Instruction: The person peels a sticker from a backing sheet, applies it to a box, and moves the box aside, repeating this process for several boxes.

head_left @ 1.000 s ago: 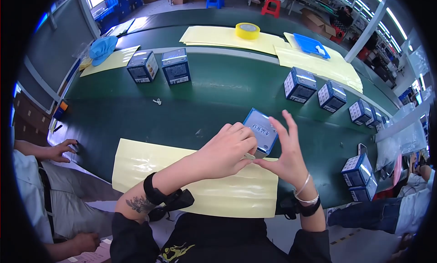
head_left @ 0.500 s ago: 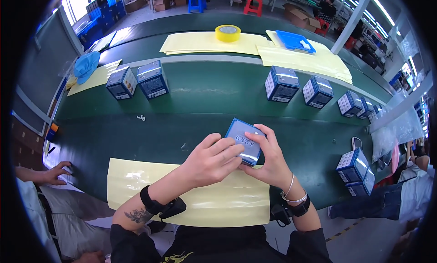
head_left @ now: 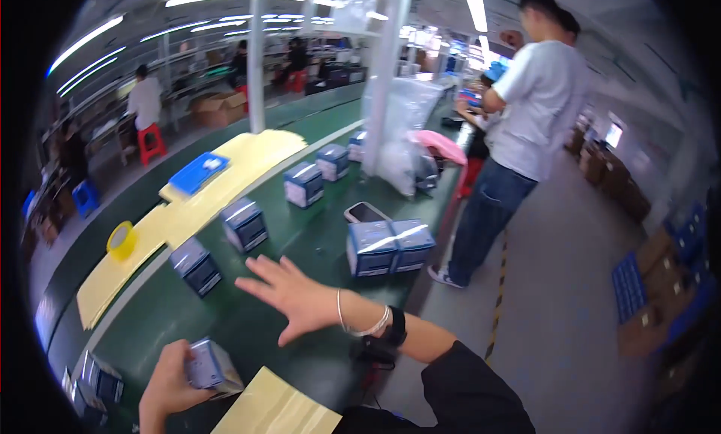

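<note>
My left hand (head_left: pixel 171 381) is wrapped round a small blue box (head_left: pixel 210 368) low in the view, beside a yellow sheet (head_left: pixel 278 408). My right hand (head_left: pixel 289 291) hangs over the green table with its fingers spread and nothing in them. Just beyond its fingertips stand two similar blue boxes, a nearer box (head_left: pixel 195 266) and a farther box (head_left: pixel 244 225). To the right of that hand, a pair of blue boxes (head_left: pixel 372 250) sits side by side next to a phone (head_left: pixel 366 211).
Along the far side lie yellow sheets (head_left: pixel 203 208) with a yellow tape roll (head_left: pixel 120 240) and a blue tray (head_left: pixel 197 172). More blue boxes (head_left: pixel 304 184) stand near a white post (head_left: pixel 381 96) and a clear plastic bag (head_left: pixel 398 133). A person (head_left: pixel 518 118) stands at the right.
The view has swung to the right. My right hand has let go of the blue box and spread open, while my left hand now holds the box alone.
</note>
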Tool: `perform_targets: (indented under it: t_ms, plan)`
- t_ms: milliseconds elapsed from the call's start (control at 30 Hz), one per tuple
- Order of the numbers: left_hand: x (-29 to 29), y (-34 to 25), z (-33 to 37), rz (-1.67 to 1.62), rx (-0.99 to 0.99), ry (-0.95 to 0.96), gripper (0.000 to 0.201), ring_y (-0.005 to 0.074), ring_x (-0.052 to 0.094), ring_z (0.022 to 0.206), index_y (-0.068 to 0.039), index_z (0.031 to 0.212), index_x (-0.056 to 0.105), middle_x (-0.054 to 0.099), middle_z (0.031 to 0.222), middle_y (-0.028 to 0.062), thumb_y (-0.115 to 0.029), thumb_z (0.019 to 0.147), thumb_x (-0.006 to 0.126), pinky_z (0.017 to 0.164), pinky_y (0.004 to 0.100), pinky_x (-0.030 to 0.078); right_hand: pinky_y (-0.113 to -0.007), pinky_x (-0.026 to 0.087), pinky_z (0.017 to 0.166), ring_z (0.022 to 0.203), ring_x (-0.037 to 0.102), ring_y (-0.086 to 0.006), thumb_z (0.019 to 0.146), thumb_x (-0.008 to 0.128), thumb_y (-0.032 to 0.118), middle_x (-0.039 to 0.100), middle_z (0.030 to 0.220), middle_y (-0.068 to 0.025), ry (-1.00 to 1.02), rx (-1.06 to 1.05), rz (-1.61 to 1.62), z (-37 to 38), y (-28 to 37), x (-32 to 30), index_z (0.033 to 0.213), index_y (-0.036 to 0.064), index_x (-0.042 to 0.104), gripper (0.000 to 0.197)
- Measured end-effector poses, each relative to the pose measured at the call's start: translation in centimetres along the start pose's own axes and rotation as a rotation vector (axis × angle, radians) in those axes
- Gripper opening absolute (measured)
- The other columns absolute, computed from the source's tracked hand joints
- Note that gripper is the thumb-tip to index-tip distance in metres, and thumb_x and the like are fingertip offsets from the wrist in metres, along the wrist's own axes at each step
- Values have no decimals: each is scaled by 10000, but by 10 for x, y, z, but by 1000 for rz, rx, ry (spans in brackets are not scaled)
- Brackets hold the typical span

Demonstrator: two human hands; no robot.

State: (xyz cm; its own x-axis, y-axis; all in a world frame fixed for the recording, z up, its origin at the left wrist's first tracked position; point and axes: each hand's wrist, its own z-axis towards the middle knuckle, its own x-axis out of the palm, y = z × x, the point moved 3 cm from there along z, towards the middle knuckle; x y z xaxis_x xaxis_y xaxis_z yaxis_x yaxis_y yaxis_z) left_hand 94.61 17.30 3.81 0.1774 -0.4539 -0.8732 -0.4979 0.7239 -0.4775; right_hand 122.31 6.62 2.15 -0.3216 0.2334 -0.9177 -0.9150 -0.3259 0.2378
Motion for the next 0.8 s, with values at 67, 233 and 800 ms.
perform_targets:
  t_ms: [67, 233, 800]
  plan:
    - [-22, 32, -8, -40, 10, -250, 739, 355, 495, 934, -26, 1076, 430, 471, 967, 156, -147, 451, 805, 846, 352, 431, -656, 154, 1067, 1386, 173, -449, 515, 861, 350, 189, 1486, -278, 0, 253, -208, -27, -67, -33, 1478, 137, 189, 1193]
    - [-61, 168, 16, 120, -91, -491, 663, 305, 494, 875, -41, 1054, 412, 459, 915, 143, -63, 472, 729, 813, 348, 425, -628, 192, 1058, 1346, 262, -428, 453, 874, 353, 317, 1442, -207, 193, 715, -244, -116, -161, -48, 1458, 160, 254, 1196]
    - [-19, -41, -137, 443, -286, -269, 443, 360, 423, 1260, -30, 1186, 537, 462, 1338, 208, -120, 776, 679, 1115, 469, 261, -400, 379, 1003, 1154, 465, -355, 499, 857, 117, 456, 1286, -171, -72, -187, 323, 39, 60, -14, 1339, 27, 366, 977]
